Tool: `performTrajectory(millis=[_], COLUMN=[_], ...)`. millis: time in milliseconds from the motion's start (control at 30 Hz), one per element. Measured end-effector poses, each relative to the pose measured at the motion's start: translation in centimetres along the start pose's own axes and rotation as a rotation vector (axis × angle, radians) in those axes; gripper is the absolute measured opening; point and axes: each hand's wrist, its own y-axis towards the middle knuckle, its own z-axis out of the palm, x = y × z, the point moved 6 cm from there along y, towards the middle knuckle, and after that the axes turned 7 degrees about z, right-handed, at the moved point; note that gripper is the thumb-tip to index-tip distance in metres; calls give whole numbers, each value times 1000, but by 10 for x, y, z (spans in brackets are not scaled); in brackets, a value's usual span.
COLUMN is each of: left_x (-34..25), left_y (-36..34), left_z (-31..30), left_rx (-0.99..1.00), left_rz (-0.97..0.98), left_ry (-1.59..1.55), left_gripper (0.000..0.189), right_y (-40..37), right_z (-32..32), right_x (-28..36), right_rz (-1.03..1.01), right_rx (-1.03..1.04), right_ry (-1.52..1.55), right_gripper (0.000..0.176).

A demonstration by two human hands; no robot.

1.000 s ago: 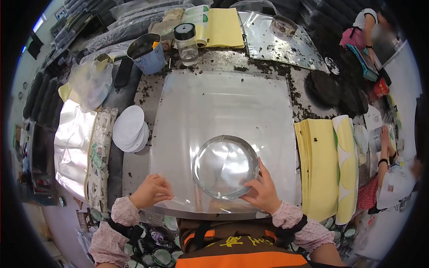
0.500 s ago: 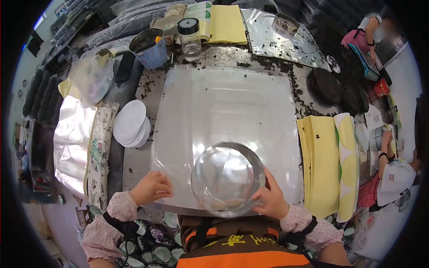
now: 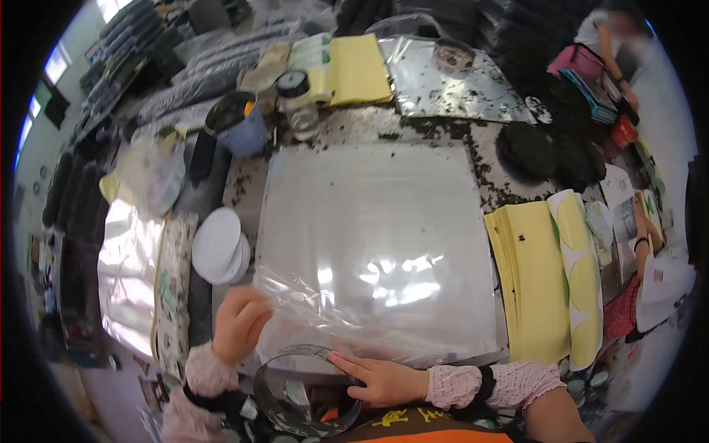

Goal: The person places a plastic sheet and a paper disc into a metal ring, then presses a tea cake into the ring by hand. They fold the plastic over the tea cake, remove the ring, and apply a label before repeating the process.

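Note:
A stack of clear plastic sheets lies on the table in front of me. At its lower left corner the top film is wrinkled and lifted beside my left hand, whose fingers are bent together and blurred; whether they pinch the film is unclear. My right hand grips the rim of a round metal ring, tilted at the table's front edge close to my body. White round discs are piled left of the sheets. Yellow sheets and a strip with round yellow labels lie to the right.
Behind the sheets are a blue bucket, a clear jar, more yellow paper and a dirt-covered sheet. Dark crumbs are scattered around. A person works at the right edge, another person farther back.
The ring has moved from above the sheets down and left to the front edge, with my right hand on it. My left hand has risen slightly, and the film near it is more wrinkled. The view has shifted.

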Motion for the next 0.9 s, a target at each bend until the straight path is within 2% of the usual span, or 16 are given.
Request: performTrajectory(millis=[33, 67, 133, 200, 300, 367, 433, 467, 500, 567, 600, 667, 700, 767, 833, 900], left_x=[-17, -28, -33, -25, -7, -10, 22, 36, 59, 179, 182, 187, 178, 145, 140, 140], left_y=[1, -12, -45, -63, -55, -35, -27, -10, 1, -54, -60, -50, -35, -10, 1, 3], left_z=[-27, -23, 9, 54, 81, 63, 23, -2, -20, 5, 15, 16, 10, -1, -8, -8], left_rx=[-188, -70, 153, 302, 418, 523, 564, 326, 126, -526, -475, -375, -255, -23, -4, -39], left_rz=[40, 143, 176, 148, 150, 38, -216, -137, -213, -559, -564, -562, -551, -527, -647, -709], left_ry=[109, 95, 22, -15, -21, -195, -178, -12, 145, -374, -334, -247, -44, 370, 322, 253], left_gripper=[12, 16, 20, 20, 16, 12, 19, 18, 17, 17, 17, 16, 16, 17, 17, 17], right_y=[3, 4, -4, -10, -30, -77, -128, -146, -160, -166, -164, -166, -158, -170, -167, -150], right_z=[1, -36, -88, -105, -59, 7, 9, 11, -5, -70, -111, -182, -256, -346, -426, -460], right_x=[-7, -15, -38, -78, -135, -149, -74, -37, -18, -19, -26, -83, -89, -165, -229, -271], right_rz=[-82, 129, 395, 530, 430, 596, 214, 38, 228, 183, 149, 555, 480, 709, 779, 1064], right_rx=[-34, -209, -426, -519, -878, -398, -308, -229, -196, -328, -394, -361, -711, -907, -1081, -1065], right_ry=[-196, 237, 400, -133, -82, 474, 28, -191, 13, -335, -510, -758, -619, -699, -913, -960], right_gripper=[62, 51, 42, 45, 40, 51, 40, 35, 31, 38, 42, 37, 41, 61, 79, 76])
